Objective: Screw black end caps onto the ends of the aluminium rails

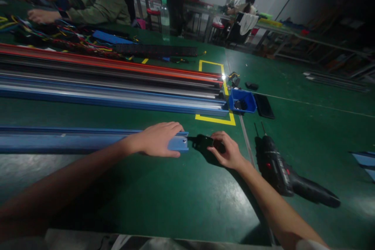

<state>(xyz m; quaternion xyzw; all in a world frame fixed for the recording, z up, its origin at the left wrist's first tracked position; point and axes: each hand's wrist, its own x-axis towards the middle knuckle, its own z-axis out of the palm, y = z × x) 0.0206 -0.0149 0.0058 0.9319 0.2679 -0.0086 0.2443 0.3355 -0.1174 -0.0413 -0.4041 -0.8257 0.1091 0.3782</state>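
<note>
A long blue metal channel (73,140) lies lengthwise on the green table, its end with a small hole pointing right. Across it, close to that end, my left hand (159,139) grips both sides, fingers over the far edge and thumb at the near one. Just right of the end, apart from it, my right hand (230,150) pinches a small black part (207,141) between thumb and fingers. What kind of part it is I cannot make out, as the fingers and dark shadow hide some of it.
Further back lie more blue (117,97), black and red (117,62) channels, reaching a yellow tape outline (215,121). A blue bin (244,101) holds dark parts beside a black flat object (264,105). A cordless drill (278,168) lies right. Across the table, a co-worker's hand (43,16) rests by wires.
</note>
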